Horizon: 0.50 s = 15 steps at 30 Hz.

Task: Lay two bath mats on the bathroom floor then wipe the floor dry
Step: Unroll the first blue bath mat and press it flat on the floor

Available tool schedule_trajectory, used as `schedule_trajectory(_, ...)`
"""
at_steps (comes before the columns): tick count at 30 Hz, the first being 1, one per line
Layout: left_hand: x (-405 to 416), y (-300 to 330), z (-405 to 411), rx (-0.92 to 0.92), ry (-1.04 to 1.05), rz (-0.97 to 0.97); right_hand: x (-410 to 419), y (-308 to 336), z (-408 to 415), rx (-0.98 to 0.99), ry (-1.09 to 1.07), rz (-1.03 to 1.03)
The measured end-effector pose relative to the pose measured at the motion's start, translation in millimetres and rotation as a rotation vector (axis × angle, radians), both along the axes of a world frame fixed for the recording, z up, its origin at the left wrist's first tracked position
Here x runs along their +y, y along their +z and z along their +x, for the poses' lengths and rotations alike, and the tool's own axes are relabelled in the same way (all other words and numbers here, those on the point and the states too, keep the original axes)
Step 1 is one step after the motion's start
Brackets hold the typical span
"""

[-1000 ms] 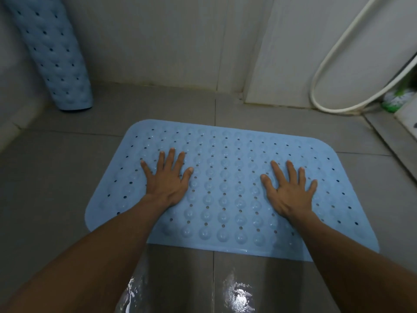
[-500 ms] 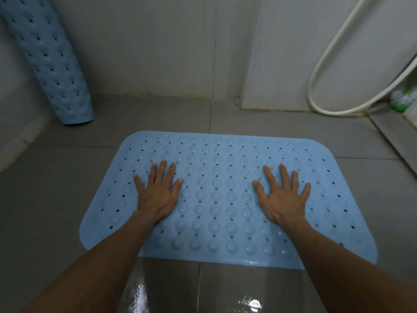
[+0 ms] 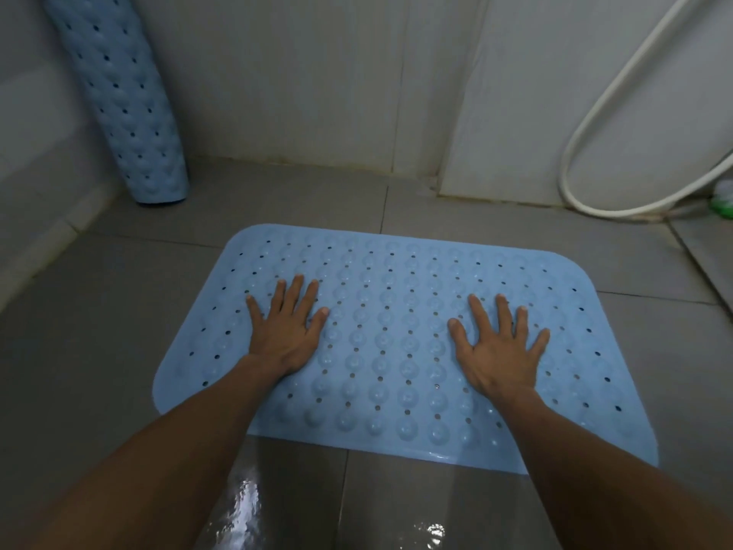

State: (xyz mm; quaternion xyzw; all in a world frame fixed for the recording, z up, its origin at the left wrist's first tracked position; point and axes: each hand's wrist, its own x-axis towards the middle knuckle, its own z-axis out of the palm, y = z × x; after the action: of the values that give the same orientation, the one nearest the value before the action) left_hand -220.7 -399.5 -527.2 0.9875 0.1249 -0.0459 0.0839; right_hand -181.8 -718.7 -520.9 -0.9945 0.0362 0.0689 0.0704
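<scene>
A pale blue rubber bath mat (image 3: 396, 343), rectangular with rounded corners and studded with round bumps and small holes, lies flat on the grey tiled bathroom floor (image 3: 99, 351), filling the middle of the view. Both bare hands press palm-down on it. The left hand (image 3: 283, 335) rests at about 9 o'clock from the mat's centre, its fingers (image 3: 293, 295) spread wide and flat against the bumps, gripping nothing. The right hand (image 3: 496, 351) lies at about 3 o'clock from the centre, fingers (image 3: 503, 319) likewise splayed and released, touching only the mat's surface. The two hands are well apart, with several rows of bumps between them.

A second pale blue bath mat, rolled into a tube (image 3: 123, 101), stands on end at 10 o'clock, tilted against the corner of the light tiled wall (image 3: 297, 81). At 2 o'clock a white hose (image 3: 571, 160) loops down to the floor beside the wall, and a green object (image 3: 724, 200), too cropped to identify, sits at the right edge. At 6 o'clock, just below the mat's near edge, the floor shines with a wet film of water (image 3: 246, 506).
</scene>
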Motion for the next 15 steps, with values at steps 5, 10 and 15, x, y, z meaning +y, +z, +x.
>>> schedule_trajectory(5, 4, 2, 0, 0.019, -0.050, 0.020, 4, 3, -13, 0.021, -0.044, -0.017)
schedule_trajectory(10, 4, 3, 0, 0.036, -0.060, 0.012, 5, 6, -10, 0.076, -0.045, -0.027)
schedule_trajectory(15, 17, 28, 7, 0.070, -0.122, -0.050, 12, 16, -6, 0.123, -0.054, -0.029)
